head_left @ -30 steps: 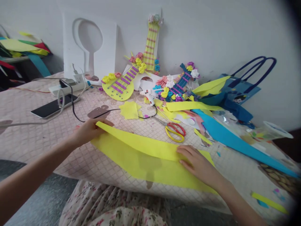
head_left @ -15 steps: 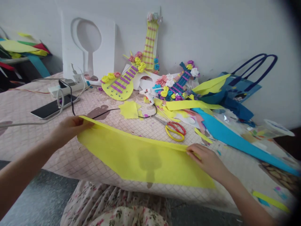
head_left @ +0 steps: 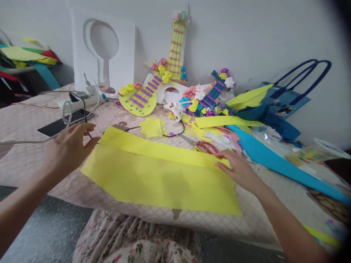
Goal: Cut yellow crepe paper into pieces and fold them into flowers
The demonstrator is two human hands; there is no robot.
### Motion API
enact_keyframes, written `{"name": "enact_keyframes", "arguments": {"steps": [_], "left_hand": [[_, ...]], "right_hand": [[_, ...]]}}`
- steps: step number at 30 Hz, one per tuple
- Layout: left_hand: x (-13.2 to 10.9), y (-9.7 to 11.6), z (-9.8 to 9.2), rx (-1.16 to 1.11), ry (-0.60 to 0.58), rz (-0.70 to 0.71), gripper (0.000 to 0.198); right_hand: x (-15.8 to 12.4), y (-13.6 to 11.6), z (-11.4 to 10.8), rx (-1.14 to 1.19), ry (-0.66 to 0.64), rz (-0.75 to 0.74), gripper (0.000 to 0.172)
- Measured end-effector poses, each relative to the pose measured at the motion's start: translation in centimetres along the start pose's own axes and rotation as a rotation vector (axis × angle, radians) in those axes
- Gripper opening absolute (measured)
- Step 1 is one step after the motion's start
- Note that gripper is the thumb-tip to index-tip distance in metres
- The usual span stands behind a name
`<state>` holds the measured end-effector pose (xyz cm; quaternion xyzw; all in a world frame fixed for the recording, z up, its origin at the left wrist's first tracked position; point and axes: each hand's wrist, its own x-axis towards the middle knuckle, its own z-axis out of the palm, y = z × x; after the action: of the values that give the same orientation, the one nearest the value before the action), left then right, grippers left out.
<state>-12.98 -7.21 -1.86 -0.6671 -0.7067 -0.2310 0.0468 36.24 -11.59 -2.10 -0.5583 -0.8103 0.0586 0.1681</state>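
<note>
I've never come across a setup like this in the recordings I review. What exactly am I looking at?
There is no machine here, only a person's two bare hands. One camera, worn on the head, looks forward and down at them.

The left hand is open at the left end of a yellow sheet. The right hand has its fingers at the other end; whether they pinch it is unclear.

The sheet lies on a patterned cloth. Beyond it are red-handled scissors, a white glue gun and a long blue piece.
</note>
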Motion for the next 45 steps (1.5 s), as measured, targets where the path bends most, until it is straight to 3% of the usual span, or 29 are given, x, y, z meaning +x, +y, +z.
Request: {"name": "enact_keyframes", "arguments": {"steps": [1, 3, 5, 7, 13, 15, 20, 23, 26, 30, 34, 37, 42, 45], "left_hand": [[-1.0, 0.1, -0.3, 0.014, -0.002, 0.106, 0.036], [-3.3, 0.0, -0.6, -0.145, -0.173, 0.342, 0.029], [-5.6, -0.2, -0.5, -0.27, -0.453, 0.512, 0.028], [-7.4, -0.5, -0.1, -0.298, -0.597, 0.552, 0.037], [-8.8, -1.1, 1.0, -0.386, -0.525, 0.501, 0.03], [-8.7, -1.0, 1.1, -0.457, -0.49, 0.457, 0.023], [-8.8, -0.7, 1.1, -0.582, -0.341, 0.427, 0.023], [-8.0, -0.5, 0.9, -0.555, -0.32, 0.426, 0.019], [-6.3, 0.0, 0.6, -0.476, -0.311, 0.353, 0.015], [-3.6, 1.0, 0.8, -0.389, -0.347, 0.274, 0.028], [-1.7, 1.2, 2.0, -0.314, -0.434, 0.192, 0.036], [-1.4, 1.0, 2.6, -0.232, -0.434, 0.173, 0.039], [-1.7, 0.5, 2.2, -0.278, -0.488, 0.187, 0.05], [-1.5, -0.2, 2.2, -0.325, -0.539, 0.214, 0.065]], "right_hand": [[-1.2, -0.6, -0.3, 0.032, -0.117, -0.018, 0.021], [-3.7, -1.8, -0.7, 0.09, -0.303, -0.043, 0.028], [-6.1, -2.4, -0.5, 0.117, -0.386, -0.036, 0.042], [-7.8, -2.4, 0.3, 0.12, -0.384, -0.026, 0.049], [-9.4, -0.6, 3.0, 0.106, -0.158, -0.057, 0.023], [-9.5, -0.3, 3.2, 0.11, -0.144, -0.057, 0.022], [-10.1, -0.3, 2.4, 0.112, -0.282, -0.049, 0.05], [-10.1, -0.8, 1.9, 0.11, -0.322, -0.066, 0.064], [-9.6, -1.3, 1.6, 0.112, -0.295, -0.075, 0.061], [-8.3, -1.2, 1.5, 0.129, -0.153, 0.032, 0.022], [-6.7, -0.5, 1.5, 0.133, -0.064, 0.181, 0.023], [-5.6, -0.2, 1.3, 0.136, -0.023, 0.254, 0.024], [-4.6, -0.5, 0.7, 0.133, -0.09, 0.216, 0.026], [-3.7, -0.4, 1.0, 0.047, -0.001, 0.156, 0.024]]}}
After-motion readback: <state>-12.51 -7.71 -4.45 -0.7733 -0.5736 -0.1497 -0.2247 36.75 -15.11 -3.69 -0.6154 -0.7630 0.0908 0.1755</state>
